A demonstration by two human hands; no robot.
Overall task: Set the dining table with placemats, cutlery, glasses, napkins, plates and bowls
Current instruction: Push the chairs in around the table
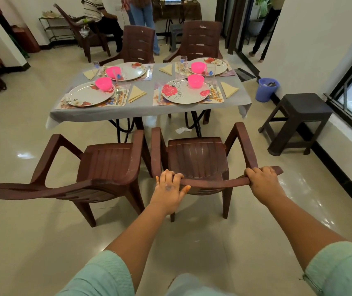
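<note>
Head view looks down on a dining table (pixel 98 113) under a grey cloth, well ahead of two brown plastic chairs. Both hands grip the top rail of the right chair (pixel 200 159): left hand (pixel 168 189) curls over its left end, right hand (pixel 262 181) wraps its right end. Four placemats carry flowered plates (pixel 183 94), pink bowls (pixel 195 81), cutlery, glasses and folded napkins (pixel 136 94).

near plastic armchair (pixel 198 159): you've got dark brown
small plastic bowls (pixel 195 80): pink
round plates (pixel 184 91): white, red floral
tablecloth (pixel 145 107): grey
folded napkins (pixel 136 94): tan
bucket (pixel 267 89): blue
</note>
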